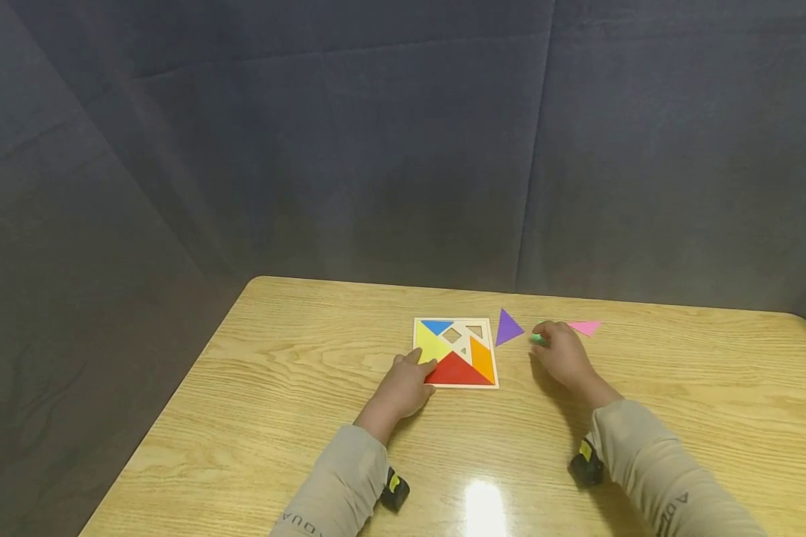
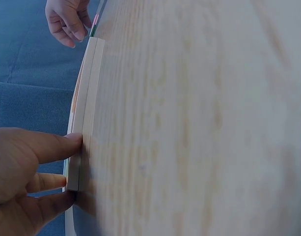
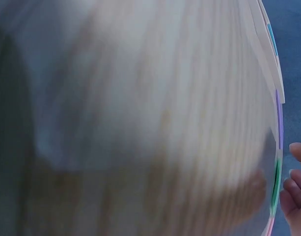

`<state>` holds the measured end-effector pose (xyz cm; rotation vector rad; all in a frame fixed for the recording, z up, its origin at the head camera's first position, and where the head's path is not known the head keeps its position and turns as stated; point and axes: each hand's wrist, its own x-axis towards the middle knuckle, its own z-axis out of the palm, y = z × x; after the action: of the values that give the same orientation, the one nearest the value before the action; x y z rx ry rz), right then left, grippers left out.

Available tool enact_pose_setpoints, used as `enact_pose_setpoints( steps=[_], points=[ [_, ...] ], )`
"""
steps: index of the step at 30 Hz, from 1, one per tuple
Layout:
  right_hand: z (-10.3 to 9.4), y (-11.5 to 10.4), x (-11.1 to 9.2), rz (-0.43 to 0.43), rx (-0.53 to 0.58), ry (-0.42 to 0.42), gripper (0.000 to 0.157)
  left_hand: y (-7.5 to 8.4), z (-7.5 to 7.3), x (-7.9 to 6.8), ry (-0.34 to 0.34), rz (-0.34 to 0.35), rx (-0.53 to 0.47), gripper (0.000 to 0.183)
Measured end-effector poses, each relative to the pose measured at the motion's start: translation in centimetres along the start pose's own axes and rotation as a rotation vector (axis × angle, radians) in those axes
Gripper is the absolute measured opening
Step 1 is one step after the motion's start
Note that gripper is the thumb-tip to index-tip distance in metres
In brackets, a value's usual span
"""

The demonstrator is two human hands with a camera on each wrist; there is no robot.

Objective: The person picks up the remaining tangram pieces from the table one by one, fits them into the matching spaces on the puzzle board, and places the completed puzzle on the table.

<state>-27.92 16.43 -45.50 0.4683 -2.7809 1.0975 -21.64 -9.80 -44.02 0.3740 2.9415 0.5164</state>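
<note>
A square wooden tangram tray (image 1: 461, 387) lies on the table with yellow, red, orange and blue pieces set in it. Several cut-outs in its upper right part show bare. My left hand (image 1: 403, 384) holds the tray's near left corner, thumb at the front edge and fingers reaching over the yellow piece (image 1: 430, 344). In the left wrist view, the thumb (image 2: 67, 145) meets the tray's side. My right hand (image 1: 564, 354) hovers at a green piece (image 1: 539, 338), which it partly covers. Its fingers (image 3: 297, 189) are loosely bent close beside the green piece in the right wrist view.
A purple triangle (image 1: 508, 328) lies just right of the tray. Beyond the right hand lies a pink triangle (image 1: 586, 327). The wooden table (image 1: 275, 358) ends at a dark cloth (image 1: 403, 164) behind it.
</note>
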Motion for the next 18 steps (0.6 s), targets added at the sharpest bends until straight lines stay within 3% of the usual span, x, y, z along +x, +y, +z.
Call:
enact_pose_setpoints(
  steps=[10, 18],
  points=[
    [-0.52, 0.6, 0.52, 0.028, -0.115, 0.039, 0.035, -0.07, 0.1, 0.01, 0.009, 0.002, 0.004, 0.041],
    [-1.01, 0.8, 0.36, 0.103, -0.142, -0.004, 0.041, -0.16, 0.17, 0.07, 0.017, -0.001, -0.011, 0.041]
  ],
)
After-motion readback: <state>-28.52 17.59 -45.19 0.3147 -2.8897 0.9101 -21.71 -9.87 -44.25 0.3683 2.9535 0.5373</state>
